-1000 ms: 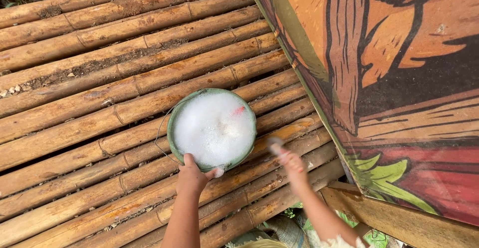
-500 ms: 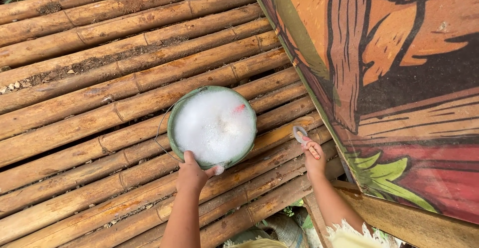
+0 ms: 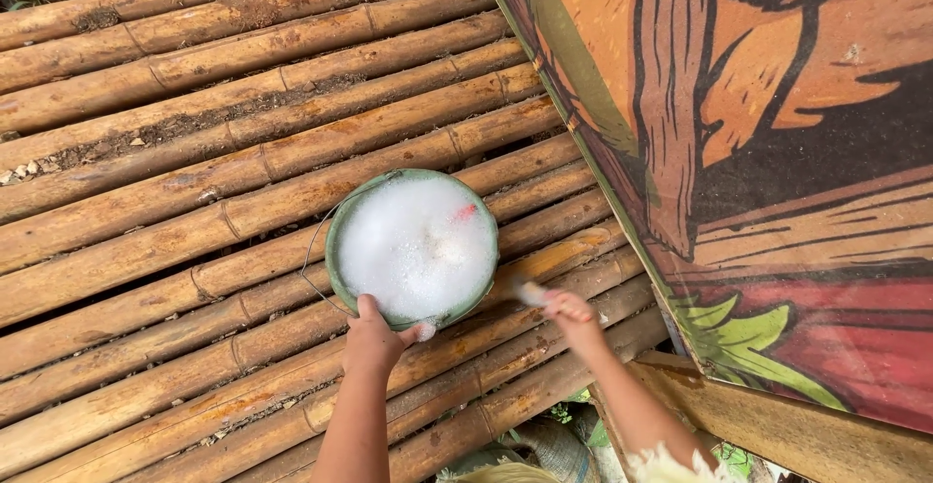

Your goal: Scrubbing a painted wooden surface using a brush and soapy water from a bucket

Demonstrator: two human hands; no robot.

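Note:
A green bucket (image 3: 337, 223) full of white foam stands on a bamboo floor (image 3: 194, 153). My left hand (image 3: 374, 337) grips its near rim, thumb toward the foam. A small red thing (image 3: 466, 213) pokes out of the foam at the far right. My right hand (image 3: 569, 313) is closed around a small pale object (image 3: 530, 293), blurred, just right of the bucket and low over the bamboo. A thin wire handle (image 3: 311, 259) hangs down the bucket's left side.
A large painted panel (image 3: 758, 153) in orange, brown, red and green stands along the right. Gaps between the bamboo poles show plants and cloth below at the near edge (image 3: 554, 439). Dirt lies on the far poles.
My right hand swung out to the right and came back toward the bucket, now lower and closer to its rim. My left hand kept its hold on the rim.

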